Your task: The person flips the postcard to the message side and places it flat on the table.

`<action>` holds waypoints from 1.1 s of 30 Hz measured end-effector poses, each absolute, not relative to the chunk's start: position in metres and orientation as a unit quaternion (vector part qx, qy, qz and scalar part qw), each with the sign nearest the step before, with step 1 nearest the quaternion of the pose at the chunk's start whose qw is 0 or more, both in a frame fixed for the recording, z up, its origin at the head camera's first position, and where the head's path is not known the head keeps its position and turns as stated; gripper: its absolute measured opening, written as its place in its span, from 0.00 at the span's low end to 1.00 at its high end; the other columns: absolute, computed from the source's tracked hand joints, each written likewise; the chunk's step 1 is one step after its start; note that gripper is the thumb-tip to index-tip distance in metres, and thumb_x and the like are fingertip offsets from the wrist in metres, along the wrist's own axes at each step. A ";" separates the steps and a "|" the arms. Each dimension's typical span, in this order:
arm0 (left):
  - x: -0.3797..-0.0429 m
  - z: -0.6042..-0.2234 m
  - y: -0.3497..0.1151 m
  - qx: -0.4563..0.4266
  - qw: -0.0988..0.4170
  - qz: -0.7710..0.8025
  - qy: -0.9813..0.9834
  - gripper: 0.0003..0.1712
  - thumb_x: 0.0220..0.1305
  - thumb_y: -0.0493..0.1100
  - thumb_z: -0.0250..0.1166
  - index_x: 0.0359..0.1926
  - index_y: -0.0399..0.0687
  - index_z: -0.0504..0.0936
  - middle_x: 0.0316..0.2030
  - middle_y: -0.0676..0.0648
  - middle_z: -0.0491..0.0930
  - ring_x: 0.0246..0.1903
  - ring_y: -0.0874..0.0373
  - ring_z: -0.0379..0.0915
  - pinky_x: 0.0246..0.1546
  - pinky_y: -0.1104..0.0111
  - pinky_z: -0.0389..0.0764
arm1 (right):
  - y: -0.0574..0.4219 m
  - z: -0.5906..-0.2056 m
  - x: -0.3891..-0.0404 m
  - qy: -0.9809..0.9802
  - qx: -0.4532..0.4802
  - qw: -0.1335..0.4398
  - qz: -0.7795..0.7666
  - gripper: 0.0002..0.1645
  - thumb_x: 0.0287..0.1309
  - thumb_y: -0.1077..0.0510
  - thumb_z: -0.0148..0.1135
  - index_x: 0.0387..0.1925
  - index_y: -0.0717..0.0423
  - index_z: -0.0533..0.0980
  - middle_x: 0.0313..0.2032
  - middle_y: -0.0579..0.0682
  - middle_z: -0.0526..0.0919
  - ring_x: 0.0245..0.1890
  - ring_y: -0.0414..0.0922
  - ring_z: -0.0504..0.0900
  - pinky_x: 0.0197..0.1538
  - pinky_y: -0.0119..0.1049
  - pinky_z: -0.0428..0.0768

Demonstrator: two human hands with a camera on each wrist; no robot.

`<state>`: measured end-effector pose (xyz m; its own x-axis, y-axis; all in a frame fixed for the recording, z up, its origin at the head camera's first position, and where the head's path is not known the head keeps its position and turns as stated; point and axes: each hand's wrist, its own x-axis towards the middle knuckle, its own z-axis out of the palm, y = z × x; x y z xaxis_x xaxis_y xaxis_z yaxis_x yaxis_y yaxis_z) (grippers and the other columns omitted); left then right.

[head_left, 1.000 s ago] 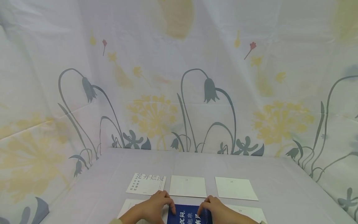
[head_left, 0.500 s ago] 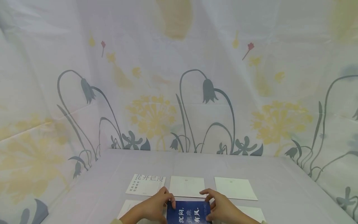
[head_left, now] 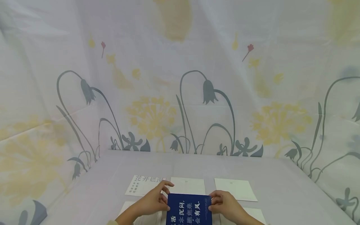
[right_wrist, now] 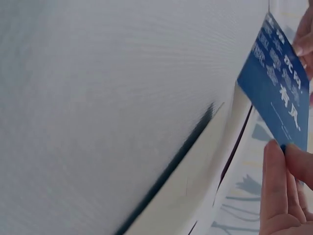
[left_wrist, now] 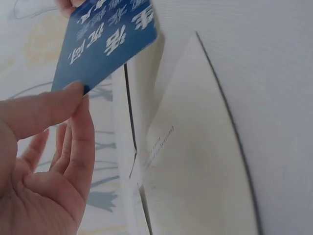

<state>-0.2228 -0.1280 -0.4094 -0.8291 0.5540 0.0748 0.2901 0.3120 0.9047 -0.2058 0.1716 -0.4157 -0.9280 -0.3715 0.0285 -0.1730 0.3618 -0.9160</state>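
Sleeve: pale yellowish cuff [head_left: 112, 222] at the left wrist, lower edge of the head view.
Card in hand: one, dark blue [head_left: 189, 207], rounded corners, lines of white and fainter Chinese characters; held between both hands, at bottom centre of the head view, its near edge cut off by the frame.
Left hand [head_left: 153, 201]: thumb and a finger pinching the blue card at its left side; index finger raised apart from it in the head view.
Right hand [head_left: 226, 204]: thumb and fingers pinching the blue card's right edge.
Near row: left pale card [head_left: 127, 205], partly covered by the left hand and forearm; right pale card [head_left: 254, 215], partly behind the right hand.
Far row: three cards lying flat, side by side: lettered white card [head_left: 142, 187] with grey characters, left; plain middle card [head_left: 187, 186]; plain right card [head_left: 235, 189], each plain one bearing a small mark near its far edge.
Table: pale lilac-grey covering [head_left: 197, 164].
Backdrop: whitish hanging cloth [head_left: 146, 40], printed with grey bell-shaped flowers [head_left: 209, 91] and yellow flower heads [head_left: 152, 115].
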 end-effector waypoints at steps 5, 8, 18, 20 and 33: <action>-0.223 -0.412 -0.131 0.212 0.125 0.556 0.794 0.20 0.56 0.31 0.65 0.49 0.33 0.69 0.33 0.46 0.73 0.32 0.53 0.78 0.31 0.66 0.81 | 0.172 -0.415 -0.206 0.824 -0.124 0.073 -0.548 0.11 0.53 0.63 0.65 0.33 0.68 0.75 0.26 0.50 0.81 0.28 0.46 0.82 0.33 0.40 0.82; -0.224 -0.414 -0.132 0.192 0.118 0.562 0.796 0.09 0.59 0.34 0.64 0.38 0.34 0.75 0.29 0.47 0.76 0.29 0.54 0.79 0.30 0.65 0.82 | 0.172 -0.414 -0.207 0.830 -0.110 0.070 -0.543 0.11 0.55 0.59 0.65 0.31 0.66 0.77 0.24 0.48 0.80 0.25 0.44 0.80 0.32 0.39 0.82; -0.224 -0.413 -0.134 0.150 0.097 0.551 0.816 0.11 0.61 0.43 0.63 0.34 0.37 0.79 0.25 0.50 0.76 0.24 0.59 0.75 0.28 0.66 0.81 | 0.170 -0.412 -0.208 0.809 -0.109 0.090 -0.570 0.14 0.60 0.56 0.60 0.33 0.67 0.78 0.22 0.49 0.79 0.23 0.42 0.78 0.30 0.38 0.82; -0.223 -0.413 -0.135 0.142 0.100 0.555 0.813 0.12 0.61 0.43 0.63 0.35 0.37 0.79 0.24 0.50 0.76 0.24 0.59 0.75 0.28 0.66 0.81 | 0.169 -0.412 -0.208 0.804 -0.109 0.091 -0.577 0.14 0.60 0.56 0.60 0.33 0.67 0.78 0.21 0.49 0.79 0.23 0.42 0.78 0.29 0.38 0.82; -0.225 -0.413 -0.136 0.113 0.129 0.594 0.786 0.12 0.61 0.41 0.63 0.38 0.33 0.79 0.27 0.48 0.80 0.28 0.58 0.78 0.34 0.65 0.82 | 0.170 -0.408 -0.206 0.777 -0.104 0.096 -0.614 0.12 0.58 0.61 0.59 0.32 0.71 0.77 0.24 0.52 0.82 0.24 0.44 0.81 0.31 0.39 0.83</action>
